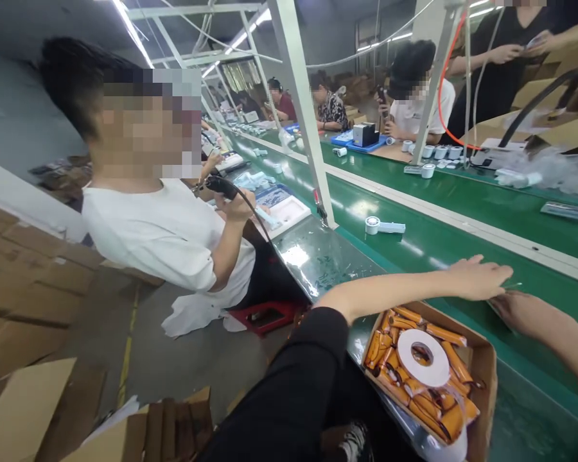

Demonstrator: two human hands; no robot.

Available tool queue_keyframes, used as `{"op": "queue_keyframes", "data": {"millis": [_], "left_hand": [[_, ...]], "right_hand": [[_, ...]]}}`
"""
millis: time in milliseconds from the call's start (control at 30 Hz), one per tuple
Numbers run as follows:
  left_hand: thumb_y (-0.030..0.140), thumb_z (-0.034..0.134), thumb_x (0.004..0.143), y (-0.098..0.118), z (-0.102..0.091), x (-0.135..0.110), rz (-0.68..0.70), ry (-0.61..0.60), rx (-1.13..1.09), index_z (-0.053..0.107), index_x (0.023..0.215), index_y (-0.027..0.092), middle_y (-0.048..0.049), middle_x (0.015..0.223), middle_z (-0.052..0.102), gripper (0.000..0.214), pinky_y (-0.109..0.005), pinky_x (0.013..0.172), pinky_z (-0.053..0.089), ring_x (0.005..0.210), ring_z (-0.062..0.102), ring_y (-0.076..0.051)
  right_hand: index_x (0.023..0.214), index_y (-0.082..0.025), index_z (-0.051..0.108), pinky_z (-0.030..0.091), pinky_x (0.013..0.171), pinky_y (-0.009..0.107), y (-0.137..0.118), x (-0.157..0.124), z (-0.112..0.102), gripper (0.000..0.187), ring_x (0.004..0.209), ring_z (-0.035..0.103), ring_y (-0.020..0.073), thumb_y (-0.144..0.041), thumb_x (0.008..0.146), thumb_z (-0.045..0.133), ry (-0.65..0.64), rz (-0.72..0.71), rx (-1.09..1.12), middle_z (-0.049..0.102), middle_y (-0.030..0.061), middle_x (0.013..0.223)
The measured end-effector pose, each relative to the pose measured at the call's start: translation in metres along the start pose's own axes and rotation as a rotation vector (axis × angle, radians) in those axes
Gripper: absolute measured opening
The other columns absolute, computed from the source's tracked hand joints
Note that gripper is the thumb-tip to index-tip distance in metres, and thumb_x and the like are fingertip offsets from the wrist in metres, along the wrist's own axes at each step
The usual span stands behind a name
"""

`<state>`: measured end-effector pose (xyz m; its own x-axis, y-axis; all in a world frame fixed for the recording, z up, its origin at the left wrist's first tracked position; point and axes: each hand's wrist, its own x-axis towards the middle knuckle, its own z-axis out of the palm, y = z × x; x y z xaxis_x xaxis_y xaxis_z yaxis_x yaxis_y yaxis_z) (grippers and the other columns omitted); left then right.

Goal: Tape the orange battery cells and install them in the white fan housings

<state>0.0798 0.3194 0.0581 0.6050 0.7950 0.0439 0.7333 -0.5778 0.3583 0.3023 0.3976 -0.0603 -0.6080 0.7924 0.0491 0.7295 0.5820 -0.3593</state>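
Both our hands are out over the green belt, just beyond the cardboard box. L hand is spread flat, palm down, fingers straight, w/ nothing in it. We can't tell if it touches the belt or hangs just above. R hand comes in from the right and sits just under and beside the L one. Its fingertips are hidden behind the L palm, so we can't tell if it's open or has hold of anything.

To do this bit well, in our view: keep the L forearm lifted, since it passes right over the box's far corner and a drag could shove the box. Keep both hands low and close together, and don't lean on the belt.

Containers: the box sits at the near edge of the bench, btw our knee and the belt, top open, flaps up. It's approx half full of orange cylinders, lying loose and criss-crossed. A white tape roll lies flat on top of them, near the middle.

Further up the line, a white tray sits in front of a co-worker who grips a black corded tool. We can't make out what's in the tray. A small white part lies alone on the belt, well apart from our hands.
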Motion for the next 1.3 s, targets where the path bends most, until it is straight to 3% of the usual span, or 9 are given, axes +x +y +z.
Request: {"op": "queue_keyframes", "data": {"millis": [133,300,433,533,733,867,1033,1233,1300], "left_hand": [[0.031,0.066,0.107,0.024,0.009,-0.112,0.337,-0.126,-0.021,0.076,0.131,0.020,-0.0106,0.145,0.073,0.028,-0.034,0.128,0.045,0.141,0.064,-0.025],[0.035,0.078,0.099,0.031,0.029,-0.207,0.251,-0.141,0.166,0.077,0.132,0.018,-0.0095,0.140,0.077,0.037,-0.045,0.122,0.050,0.142,0.062,-0.035],[0.033,0.070,0.105,0.035,0.036,-0.212,0.215,-0.183,0.100,0.074,0.128,0.011,-0.0159,0.128,0.079,0.032,-0.047,0.120,0.050,0.125,0.069,-0.033],[0.035,0.069,0.105,0.044,0.041,-0.221,0.059,0.086,-0.018,0.067,0.135,0.016,-0.0179,0.139,0.072,0.035,-0.055,0.123,0.050,0.144,0.056,-0.037],[0.023,0.063,0.104,0.055,0.050,-0.247,0.191,0.447,-0.019,0.065,0.121,0.020,-0.0125,0.124,0.074,0.018,-0.072,0.136,0.033,0.153,0.050,-0.041],[0.012,0.055,0.099,0.046,0.048,-0.257,0.112,0.499,0.021,0.067,0.120,0.021,-0.0096,0.123,0.076,0.026,-0.072,0.138,0.032,0.153,0.054,-0.037],[0.027,0.064,0.101,0.024,0.037,-0.286,-0.159,0.556,-0.106,0.067,0.130,0.026,-0.0081,0.130,0.076,0.029,-0.063,0.128,0.051,0.147,0.061,-0.035],[0.029,0.065,0.102,0.042,0.048,-0.292,-0.140,0.565,-0.134,0.070,0.127,0.024,-0.0101,0.132,0.076,0.025,-0.061,0.128,0.051,0.152,0.056,-0.036],[0.022,0.064,0.101,0.049,0.055,-0.283,-0.058,0.532,-0.117,0.070,0.127,0.023,-0.0102,0.130,0.077,0.027,-0.063,0.132,0.046,0.151,0.057,-0.036]], "right_hand": [[0.076,-0.030,0.074,0.058,0.092,0.067,-0.009,-0.019,-0.007,0.037,0.087,0.075,0.0434,-0.055,0.094,0.054,0.166,-0.032,0.077,0.076,0.0219,0.093],[0.090,-0.030,0.083,0.054,0.062,0.056,-0.016,-0.034,-0.019,0.046,0.058,0.065,0.0358,-0.070,0.089,0.061,0.222,0.203,-0.009,0.076,0.0183,0.082],[0.095,-0.025,0.082,0.052,0.068,0.046,-0.060,-0.072,-0.038,0.058,0.072,0.071,0.0329,-0.074,0.100,0.052,0.253,0.200,-0.027,0.080,0.0207,0.095],[0.101,-0.018,0.080,0.054,0.072,0.040,-0.119,-0.121,-0.045,0.060,0.077,0.073,0.0296,-0.070,0.102,0.050,0.316,0.289,0.186,0.080,0.0160,0.092],[0.109,-0.016,0.078,0.050,0.055,0.028,-0.231,-0.193,-0.024,0.055,0.054,0.064,0.0172,-0.069,0.096,0.068,-0.277,0.068,0.966,0.073,0.0009,0.068],[0.074,-0.018,0.074,0.042,0.058,0.026,-0.270,-0.222,-0.005,0.049,0.054,0.058,0.0127,-0.051,0.108,0.062,-0.387,-0.254,0.781,0.069,0.0010,0.060],[0.090,-0.020,0.081,0.031,0.056,0.029,-0.278,-0.218,-0.005,0.026,0.054,0.053,0.0138,-0.044,0.099,0.079,-0.740,-0.468,0.283,0.071,-0.0002,0.065],[0.123,-0.013,0.075,0.051,0.082,0.032,-0.244,-0.144,-0.030,0.031,0.099,0.073,0.0242,-0.024,0.114,0.048,-0.206,-0.072,-0.091,0.080,0.0144,0.112],[0.128,-0.007,0.073,0.055,0.088,0.036,-0.241,-0.122,-0.026,0.033,0.113,0.072,0.0304,-0.015,0.111,0.046,-0.208,0.012,-0.270,0.078,0.0210,0.121]]}}
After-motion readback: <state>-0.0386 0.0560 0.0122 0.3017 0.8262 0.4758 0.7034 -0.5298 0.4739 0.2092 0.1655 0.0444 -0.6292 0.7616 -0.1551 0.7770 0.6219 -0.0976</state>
